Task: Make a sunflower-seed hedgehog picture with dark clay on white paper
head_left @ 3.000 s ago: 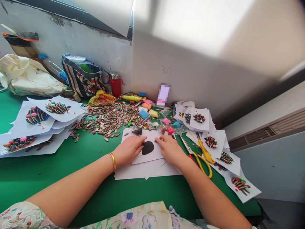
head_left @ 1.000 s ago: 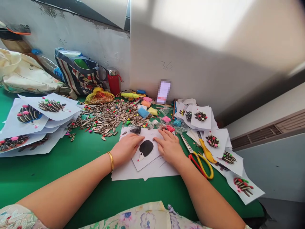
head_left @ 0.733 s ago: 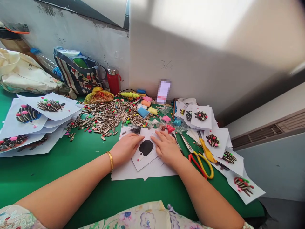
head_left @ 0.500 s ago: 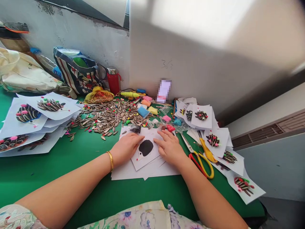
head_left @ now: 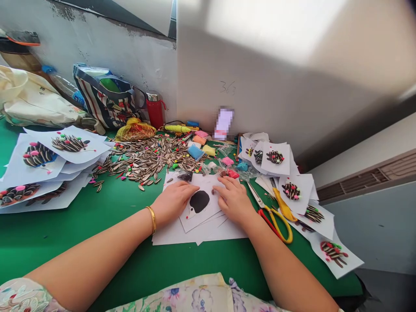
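The black patch (head_left: 199, 202) lies on the small sheet (head_left: 192, 223), between the left grip (head_left: 173, 200) and the right grip (head_left: 234, 200). The left grip rests on the sheet, unclenched, nothing clasped. I cannot tell whether the right grip pinches the small dark piece (head_left: 213, 191) at its fingertips. Step in hand, apparently: working beside the patch. The next move calls for a steady sheet. Striped seeds (head_left: 146, 157) lie beyond the left grip, on the bench (head_left: 156, 271).

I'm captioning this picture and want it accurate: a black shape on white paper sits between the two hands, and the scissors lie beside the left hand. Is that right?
Not quite: the head view shows the scissors beside the right hand, not the left hand. The black shape on white paper does sit between the two hands.
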{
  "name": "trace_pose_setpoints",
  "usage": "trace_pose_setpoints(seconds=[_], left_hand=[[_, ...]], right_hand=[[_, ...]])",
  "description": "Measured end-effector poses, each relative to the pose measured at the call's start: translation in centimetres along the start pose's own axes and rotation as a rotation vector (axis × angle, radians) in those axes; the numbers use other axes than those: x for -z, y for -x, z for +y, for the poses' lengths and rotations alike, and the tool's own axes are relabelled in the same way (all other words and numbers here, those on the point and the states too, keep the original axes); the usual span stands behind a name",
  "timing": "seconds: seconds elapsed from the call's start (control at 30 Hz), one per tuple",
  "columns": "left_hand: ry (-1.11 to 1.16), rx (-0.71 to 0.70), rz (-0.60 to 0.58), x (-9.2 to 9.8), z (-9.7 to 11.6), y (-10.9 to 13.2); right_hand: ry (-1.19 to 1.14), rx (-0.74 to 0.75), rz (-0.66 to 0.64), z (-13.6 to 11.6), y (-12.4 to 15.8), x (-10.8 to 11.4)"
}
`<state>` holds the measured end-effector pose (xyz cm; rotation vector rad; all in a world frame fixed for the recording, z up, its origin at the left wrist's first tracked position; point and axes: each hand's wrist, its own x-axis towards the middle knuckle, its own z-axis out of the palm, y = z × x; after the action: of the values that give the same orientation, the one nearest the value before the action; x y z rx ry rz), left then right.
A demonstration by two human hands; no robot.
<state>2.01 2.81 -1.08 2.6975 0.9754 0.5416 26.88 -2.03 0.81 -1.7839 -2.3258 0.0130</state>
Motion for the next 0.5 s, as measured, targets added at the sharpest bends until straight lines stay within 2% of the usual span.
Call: trace_pose_setpoints(seconds=[0.27, 0.5], left_hand=[[-0.135, 0.040, -0.146, -0.5, 0.1, 0.3], [-0.168, 0.088, -0.151, -0.1, 1.2, 0.0]], right_hand=[[-0.024, 0.008, -0.016, -0.1, 0.0, -0.3], [0.000, 0.063, -0.072, -0.2, -0.1, -0.6]])
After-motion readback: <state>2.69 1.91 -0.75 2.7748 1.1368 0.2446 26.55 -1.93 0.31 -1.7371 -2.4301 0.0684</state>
